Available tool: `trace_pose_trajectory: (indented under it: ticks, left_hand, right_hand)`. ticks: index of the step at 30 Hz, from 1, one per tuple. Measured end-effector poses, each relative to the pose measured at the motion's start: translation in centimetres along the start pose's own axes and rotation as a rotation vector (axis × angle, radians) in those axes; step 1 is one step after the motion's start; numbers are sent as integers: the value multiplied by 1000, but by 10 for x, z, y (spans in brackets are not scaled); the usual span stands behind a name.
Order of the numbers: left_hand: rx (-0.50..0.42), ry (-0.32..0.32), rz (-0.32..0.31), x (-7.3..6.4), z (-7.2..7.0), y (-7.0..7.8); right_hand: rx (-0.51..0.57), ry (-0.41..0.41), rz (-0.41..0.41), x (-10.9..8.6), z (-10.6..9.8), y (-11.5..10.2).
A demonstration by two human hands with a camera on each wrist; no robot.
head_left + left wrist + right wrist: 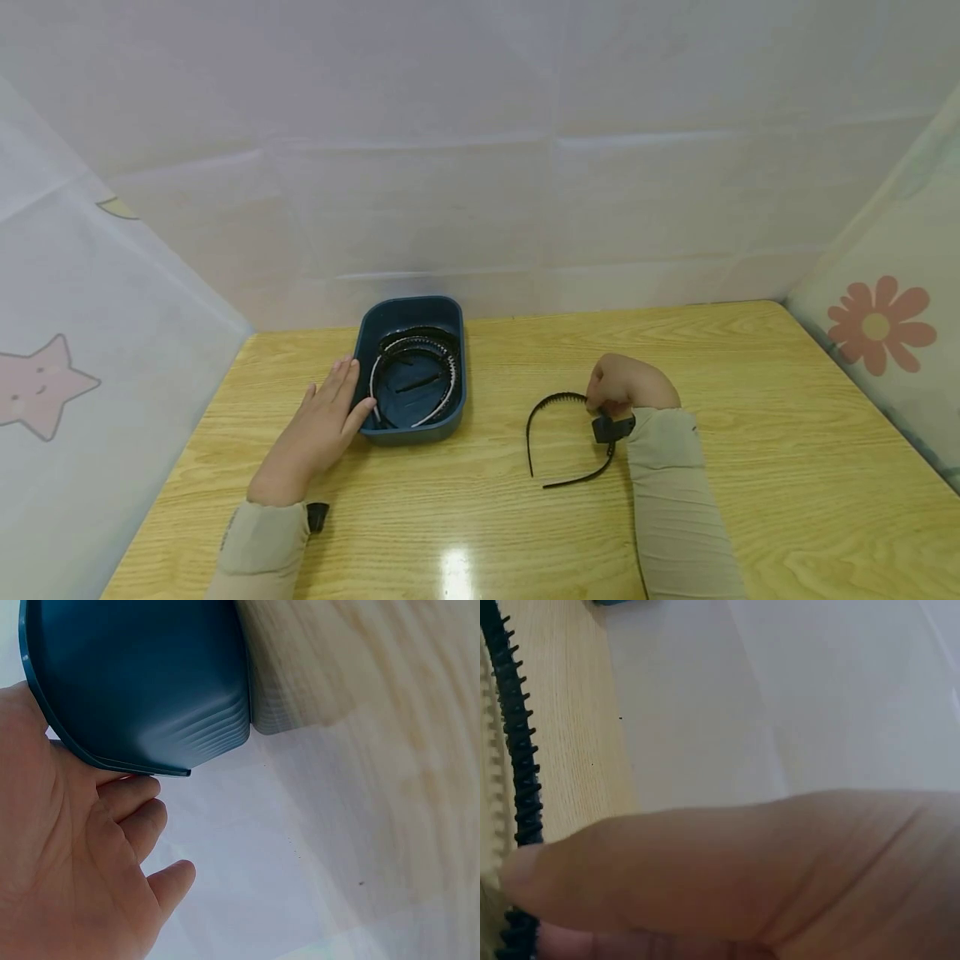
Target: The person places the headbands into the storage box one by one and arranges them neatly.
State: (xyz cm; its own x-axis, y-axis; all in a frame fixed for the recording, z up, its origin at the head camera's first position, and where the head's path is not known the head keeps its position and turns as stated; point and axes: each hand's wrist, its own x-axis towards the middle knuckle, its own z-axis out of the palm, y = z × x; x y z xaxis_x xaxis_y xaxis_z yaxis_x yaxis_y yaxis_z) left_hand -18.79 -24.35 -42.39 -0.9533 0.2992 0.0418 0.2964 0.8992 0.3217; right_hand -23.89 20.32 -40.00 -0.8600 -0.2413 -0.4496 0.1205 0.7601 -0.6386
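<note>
A black toothed headband (pixel 558 398) is at the right of the table, its two ends toward the left front. My right hand (pixel 626 385) pinches its curved part; in the right wrist view the thumb (pixel 630 870) presses across the black toothed band (pixel 521 750). To the left stands a dark blue plastic bin (pixel 457 425) with several headbands (pixel 453 367) inside, some black and one with a pale edge. Along the bin's left side lies my left hand (pixel 322 425), fingers extended and touching the rim. The left wrist view shows its palm (pixel 60 847) beside the bin's wall (pixel 150 690).
The wood-grain table (pixel 480 517) ends at a pale sheet (pixel 450 208) hanging behind it. Side sheets bear a pink star (pixel 45 387) at left and a red flower (pixel 877 325) at right. A black wrist device (pixel 611 429) sits over part of the headband.
</note>
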Motion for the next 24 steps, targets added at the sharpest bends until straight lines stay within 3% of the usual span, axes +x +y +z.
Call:
trace_pose_trajectory:
  ticks: [9, 24]
  left_hand:
    - [0, -2, -4, 0, -1, 0]
    - [-1, -3, -2, 1, 0, 0]
  right_hand:
    - [-27, 56, -81, 4, -2, -2]
    - [53, 115, -158, 11, -7, 1]
